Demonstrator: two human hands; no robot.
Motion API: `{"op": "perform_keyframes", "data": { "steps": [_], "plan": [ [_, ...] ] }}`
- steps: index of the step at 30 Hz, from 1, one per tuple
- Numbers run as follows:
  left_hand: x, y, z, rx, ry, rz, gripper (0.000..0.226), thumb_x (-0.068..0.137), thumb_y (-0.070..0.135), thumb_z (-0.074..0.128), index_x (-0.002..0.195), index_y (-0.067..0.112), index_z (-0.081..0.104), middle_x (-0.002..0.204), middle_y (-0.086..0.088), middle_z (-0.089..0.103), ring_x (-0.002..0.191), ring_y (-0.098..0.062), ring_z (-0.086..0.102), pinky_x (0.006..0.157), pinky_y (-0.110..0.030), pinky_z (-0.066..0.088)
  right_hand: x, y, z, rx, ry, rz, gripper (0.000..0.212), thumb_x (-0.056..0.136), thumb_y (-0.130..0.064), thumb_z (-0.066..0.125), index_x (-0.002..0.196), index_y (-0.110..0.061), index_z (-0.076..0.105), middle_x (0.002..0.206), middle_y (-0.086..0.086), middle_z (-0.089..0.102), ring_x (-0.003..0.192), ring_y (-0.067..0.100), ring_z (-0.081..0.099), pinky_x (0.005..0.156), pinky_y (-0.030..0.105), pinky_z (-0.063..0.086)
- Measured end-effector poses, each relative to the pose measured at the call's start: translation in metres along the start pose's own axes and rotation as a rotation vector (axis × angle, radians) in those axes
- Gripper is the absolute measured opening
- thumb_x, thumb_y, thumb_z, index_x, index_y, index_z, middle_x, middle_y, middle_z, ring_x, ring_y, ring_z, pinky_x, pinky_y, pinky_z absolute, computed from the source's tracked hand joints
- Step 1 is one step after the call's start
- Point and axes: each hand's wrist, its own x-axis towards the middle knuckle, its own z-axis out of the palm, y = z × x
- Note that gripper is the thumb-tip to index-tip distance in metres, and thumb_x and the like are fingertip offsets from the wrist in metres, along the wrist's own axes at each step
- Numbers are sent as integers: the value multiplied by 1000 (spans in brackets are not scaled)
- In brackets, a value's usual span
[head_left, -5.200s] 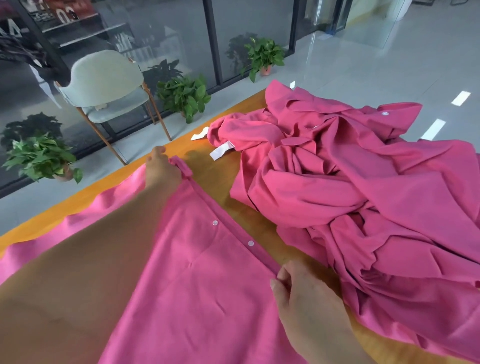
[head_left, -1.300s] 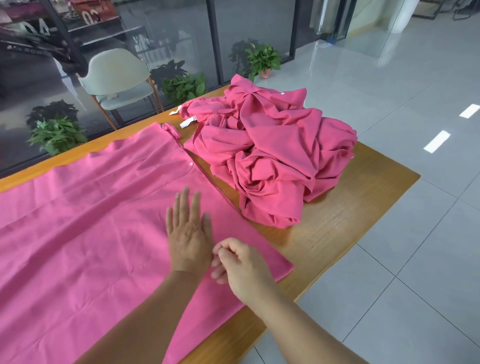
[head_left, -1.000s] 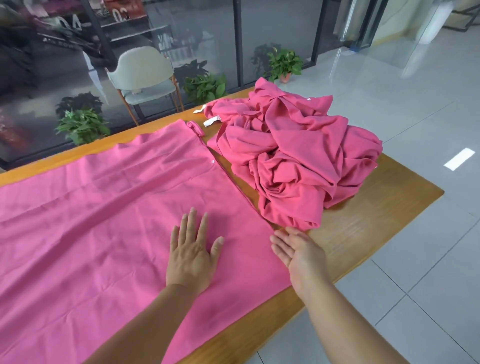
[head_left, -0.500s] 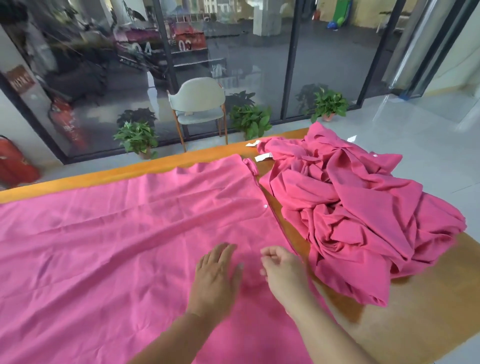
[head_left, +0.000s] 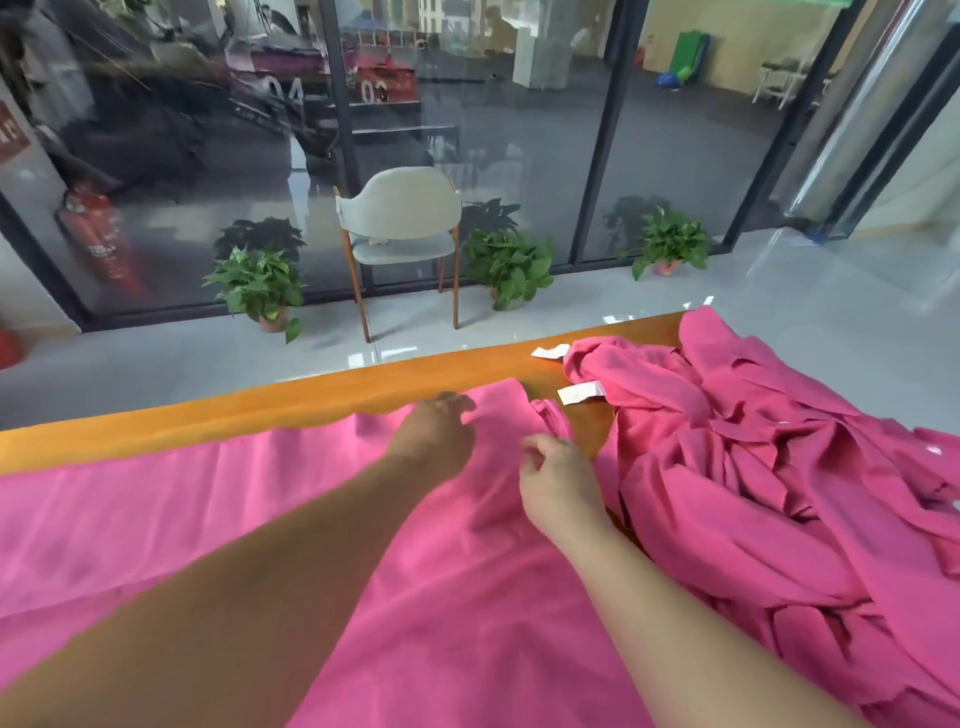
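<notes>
- Flat pink cloth (head_left: 467, 597): lay spread over the table (head_left: 208, 421), reaching almost to its far edge.
- Left hand (head_left: 439, 431): rested on the cloth near the table's far edge, fingers relaxed.
- Right hand (head_left: 558, 480): hovered at the cloth's side hem, fingers curled; whether it pinched fabric could not be told.
- Crumpled pink heap (head_left: 779, 493): sat at the table's right end, just beside the flat cloth.
</notes>
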Motion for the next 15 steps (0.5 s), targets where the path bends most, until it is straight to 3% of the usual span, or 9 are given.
{"op": "perform_keyframes", "data": {
  "steps": [3,6,8,9,11,13,15],
  "plan": [
    [42,3,5,22,-88,-31,49,100,18,44,148,19,37,155,-1,36,138,-23,39,110,-34,35,37,6,9,7,64,23,36,96,-6,45,124,-13,65,132,9,58,126,24,51,101,26,35],
    [76,5,15,37,-202,-65,58,101,24,46,154,21,22,158,-4,27,143,-26,30,113,-41,34,70,10,3,-39,131,54,40,91,-5,46,125,-16,64,126,8,58,116,26,56,93,29,41],
    [90,6,19,79,-216,-65,57,98,30,51,150,21,31,152,-5,37,138,-27,37,110,-42,38,91,11,-3,-117,109,104,42,93,-10,50,133,-19,57,133,9,49,116,29,56,91,32,43],
    [94,6,21,77,-207,-70,49,96,30,54,144,23,43,144,-4,46,130,-25,45,107,-40,41,102,12,-5,-180,62,131,42,94,-15,53,136,-19,54,137,10,47,118,31,55,92,33,44],
    [100,5,25,-14,-170,-84,22,91,21,58,111,28,66,122,4,61,112,-21,57,96,-35,50,123,14,-6,-310,-49,154,37,94,-26,58,129,-17,62,135,11,54,117,31,57,92,34,48],
    [101,3,26,-136,-131,-103,19,86,12,61,76,29,62,103,7,65,94,-16,61,79,-28,52,137,15,-8,-348,-87,152,30,92,-29,60,117,-16,70,125,10,64,112,30,60,92,34,52],
    [98,0,24,-225,-105,-116,26,82,5,62,66,25,55,85,7,63,77,-15,58,62,-24,48,145,17,-10,-346,-84,145,29,90,-22,55,111,-11,71,118,11,66,109,31,60,92,34,51]
  ]
}}
